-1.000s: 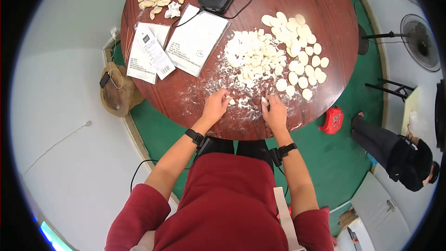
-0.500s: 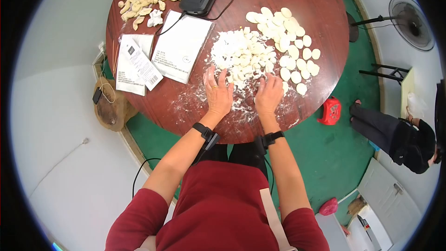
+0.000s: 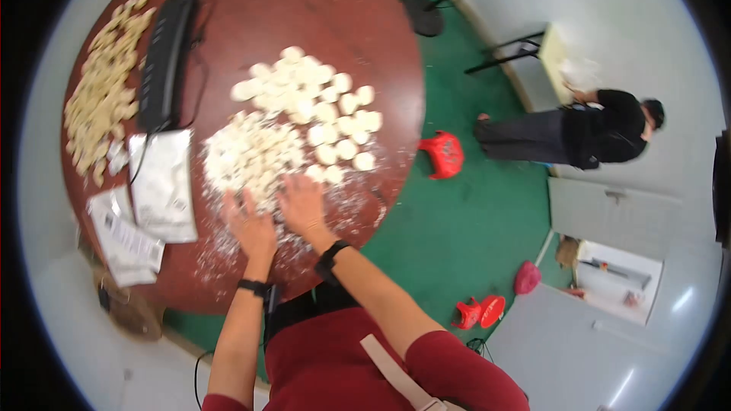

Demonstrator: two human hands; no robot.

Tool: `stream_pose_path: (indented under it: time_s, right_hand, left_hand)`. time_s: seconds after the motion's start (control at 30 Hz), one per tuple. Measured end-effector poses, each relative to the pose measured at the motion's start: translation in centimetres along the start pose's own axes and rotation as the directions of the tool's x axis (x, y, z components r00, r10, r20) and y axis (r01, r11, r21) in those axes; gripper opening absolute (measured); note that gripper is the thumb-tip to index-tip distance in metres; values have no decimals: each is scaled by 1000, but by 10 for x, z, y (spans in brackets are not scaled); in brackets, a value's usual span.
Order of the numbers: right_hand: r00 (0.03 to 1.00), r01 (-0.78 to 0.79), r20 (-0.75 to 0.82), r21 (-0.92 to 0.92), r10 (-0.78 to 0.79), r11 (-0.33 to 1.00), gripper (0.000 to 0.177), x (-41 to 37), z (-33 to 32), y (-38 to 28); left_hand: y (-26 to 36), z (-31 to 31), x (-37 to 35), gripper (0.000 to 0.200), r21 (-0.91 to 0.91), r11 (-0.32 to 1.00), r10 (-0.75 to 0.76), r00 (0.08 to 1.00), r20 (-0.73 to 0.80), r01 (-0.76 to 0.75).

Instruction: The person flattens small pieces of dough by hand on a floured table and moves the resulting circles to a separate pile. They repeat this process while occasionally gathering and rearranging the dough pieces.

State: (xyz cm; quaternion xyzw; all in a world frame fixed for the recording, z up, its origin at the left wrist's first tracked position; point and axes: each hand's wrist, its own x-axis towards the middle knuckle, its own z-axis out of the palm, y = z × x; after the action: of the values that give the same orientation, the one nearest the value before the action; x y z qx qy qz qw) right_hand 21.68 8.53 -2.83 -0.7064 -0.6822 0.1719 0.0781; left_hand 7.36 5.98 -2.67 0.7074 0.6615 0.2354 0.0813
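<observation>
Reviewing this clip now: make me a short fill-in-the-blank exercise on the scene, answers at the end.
1. The hand nearer the white packets is the ____ one.
2. The flat dough discs beside the floury dough pieces are ____ in outline.
3. The plastic stool nearest the table is coloured ____.

Answers: left; round; red.

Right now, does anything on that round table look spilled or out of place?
Yes: white powder is strewn across the table around the left hand and right hand, beyond the heap of dough pieces, so it looks spilled. The white packets lie askew. No damage shows, but the picture is blurred.
</observation>
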Motion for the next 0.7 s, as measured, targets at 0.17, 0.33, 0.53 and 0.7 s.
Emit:
stream_pose_path:
  time_s: [0.17,0.33,0.53,0.7]
  right_hand:
    - [991,89,-105,97,-79,991,52,3,-13,0]
    - [972,174,-167,34,-166,984,60,4,-11,-2]
    - [979,188,-90,29,-185,982,61,9,-16,-4]
    - [978,206,17,11,-206,979,62,10,-14,-4]
  left_hand:
    - [5,0,4,66,6,999,34,998,-52,-34]
    - [7,0,6,66,47,999,-12,1000,-25,13]
    - [11,-2,11,70,37,999,5,1000,-15,-5]
    - [9,3,9,65,55,998,-41,999,-18,42]
